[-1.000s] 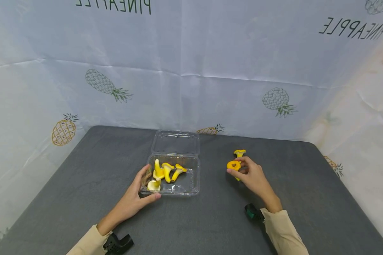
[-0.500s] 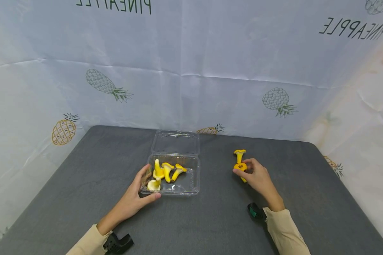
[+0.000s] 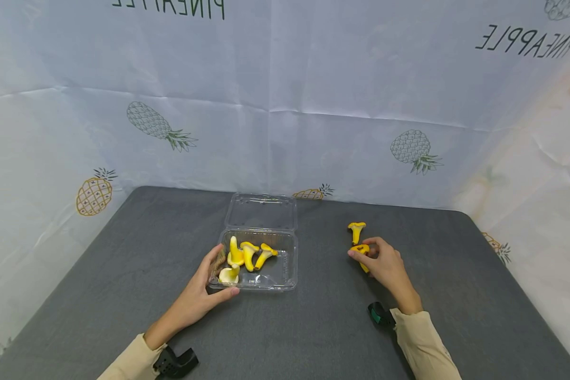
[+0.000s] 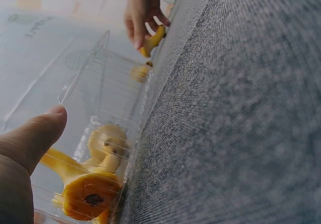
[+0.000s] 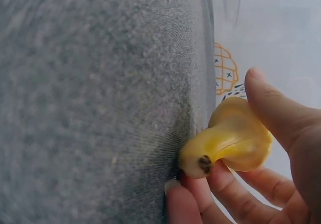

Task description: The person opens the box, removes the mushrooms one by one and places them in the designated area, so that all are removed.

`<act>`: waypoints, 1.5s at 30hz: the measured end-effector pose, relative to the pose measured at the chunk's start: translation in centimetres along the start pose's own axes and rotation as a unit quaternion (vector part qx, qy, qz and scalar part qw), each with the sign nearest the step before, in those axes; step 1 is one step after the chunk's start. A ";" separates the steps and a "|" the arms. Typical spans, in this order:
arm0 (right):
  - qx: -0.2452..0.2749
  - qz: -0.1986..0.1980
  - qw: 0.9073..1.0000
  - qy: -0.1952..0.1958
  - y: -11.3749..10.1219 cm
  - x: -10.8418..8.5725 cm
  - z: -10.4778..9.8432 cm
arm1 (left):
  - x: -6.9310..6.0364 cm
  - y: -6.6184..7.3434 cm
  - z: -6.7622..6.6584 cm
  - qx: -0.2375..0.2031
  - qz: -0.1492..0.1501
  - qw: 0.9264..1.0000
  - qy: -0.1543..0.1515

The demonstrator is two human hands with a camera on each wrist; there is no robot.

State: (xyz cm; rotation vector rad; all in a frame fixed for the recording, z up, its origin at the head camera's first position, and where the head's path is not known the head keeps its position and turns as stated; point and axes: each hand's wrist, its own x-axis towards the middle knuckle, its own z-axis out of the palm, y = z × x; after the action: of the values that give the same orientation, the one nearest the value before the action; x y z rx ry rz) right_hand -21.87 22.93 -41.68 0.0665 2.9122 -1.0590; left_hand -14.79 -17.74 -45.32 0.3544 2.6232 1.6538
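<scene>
With fingers and thumb, my right hand (image 3: 383, 266) holds a yellow chanterelle mushroom (image 3: 360, 249) low over the table; its cap and dark-tipped stem show in the right wrist view (image 5: 235, 138). Just behind it, another chanterelle (image 3: 356, 230) lies with its cap pointing away. My left hand (image 3: 200, 295) grips the near left corner of a clear plastic clamshell box (image 3: 280, 277), fingers along the left wall and thumb at the front edge. Several chanterelles (image 3: 249, 257) lie in the box's left and middle part. The fingers' far sides are hidden in the left wrist view.
The box's hinged lid (image 3: 262, 213) lies folded back behind its base. A grey table (image 3: 304, 332) carries everything, with rounded far corners. Behind it hangs a white cloth (image 3: 332, 148) printed with pineapples.
My right hand has shifted slightly right with the chanterelle, uncovering more of the one behind. It has barely moved in the last half second. The left hand and the box stay put.
</scene>
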 end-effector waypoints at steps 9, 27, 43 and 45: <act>-0.001 0.007 1.000 -0.007 0.2 0.0 0.0 | 0.0 0.1 0.0 0.003 -0.003 1.000 0.000; 0.010 0.022 0.999 -0.027 -0.1 -0.1 0.1 | 0.0 0.1 0.0 -0.004 0.002 1.000 -0.001; 0.003 0.016 0.999 -0.035 -0.2 -0.2 -1.3 | 0.0 0.1 -0.1 -0.004 0.006 1.000 -0.001; -0.003 0.011 0.999 -0.034 -0.2 -0.3 -1.6 | 0.0 0.1 0.0 -0.005 0.005 1.000 -0.002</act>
State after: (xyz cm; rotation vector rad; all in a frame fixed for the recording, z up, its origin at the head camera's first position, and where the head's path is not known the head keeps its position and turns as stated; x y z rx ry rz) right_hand -21.66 23.77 -40.28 0.0619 2.8476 -1.0269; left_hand -14.81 -17.74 -45.21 0.3690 2.6140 1.6664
